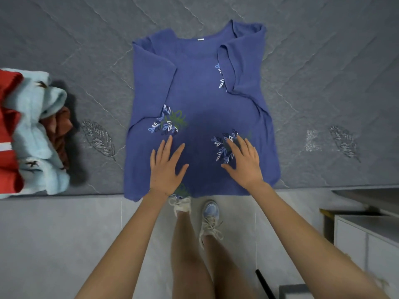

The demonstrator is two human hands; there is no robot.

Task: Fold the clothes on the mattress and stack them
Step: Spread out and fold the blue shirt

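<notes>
A blue T-shirt [194,91] with small leaf prints lies spread on the grey mattress [323,72], collar away from me. Both side parts with the sleeves are folded in over the body. Its hem hangs slightly over the mattress's near edge. My left hand [167,167] lies flat on the lower left of the shirt, fingers straight and spread. My right hand [243,162] rests on the lower right part over a leaf print, fingers spread and a little bent. Neither hand holds any cloth.
At the left edge of the mattress lies a heap of clothes [32,130]: red, light blue and brown pieces. Below the mattress is pale tiled floor [64,244] with my legs and shoes. A white cabinet [367,234] stands at the lower right.
</notes>
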